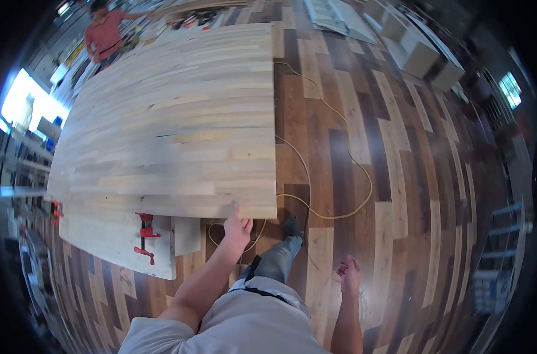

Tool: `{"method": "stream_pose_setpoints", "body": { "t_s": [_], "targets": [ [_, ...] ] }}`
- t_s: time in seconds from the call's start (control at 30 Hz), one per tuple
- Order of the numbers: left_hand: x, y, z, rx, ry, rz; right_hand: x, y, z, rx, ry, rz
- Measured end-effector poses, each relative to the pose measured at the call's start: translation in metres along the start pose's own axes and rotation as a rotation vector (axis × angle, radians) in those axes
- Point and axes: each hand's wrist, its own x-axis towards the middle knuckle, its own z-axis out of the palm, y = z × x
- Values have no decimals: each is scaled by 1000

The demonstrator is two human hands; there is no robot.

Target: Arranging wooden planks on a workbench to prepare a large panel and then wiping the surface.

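A large pale butcher-block wooden panel (168,124) lies flat in front of me, raised above the floor. My left hand (237,225) reaches up to its near edge, close to the right corner, and the fingers touch that edge. My right hand (349,274) hangs free at my side over the floor, fingers loosely curled, holding nothing. My leg and dark shoe (291,227) step forward just below the panel's corner.
A red clamp (144,236) grips a lower board (118,239) beneath the panel's near edge. A yellow cord (351,159) loops across the dark plank floor to the right. Another person in a red shirt (105,32) stands at the far left. Cabinet boxes (419,56) sit far right.
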Motion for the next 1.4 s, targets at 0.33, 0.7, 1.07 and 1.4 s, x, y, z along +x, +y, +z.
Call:
{"method": "stream_pose_setpoints", "body": {
  "t_s": [0.33, 0.7, 1.07, 1.4],
  "targets": [
    [-24, -10, 29, 77, 231, 252, 173, -105, 102, -664, -312, 185],
    [13, 58, 182, 1472, 701, 1000, 384, -277, 272, -733, -493, 139],
    [146, -18, 394, 67, 726, 351, 544, -420, 451, -1175, -892, 54],
    [225, 7, 390, -1141, 1066, 679, 616, -472, 741, -953, -1131, 26]
  ]
}}
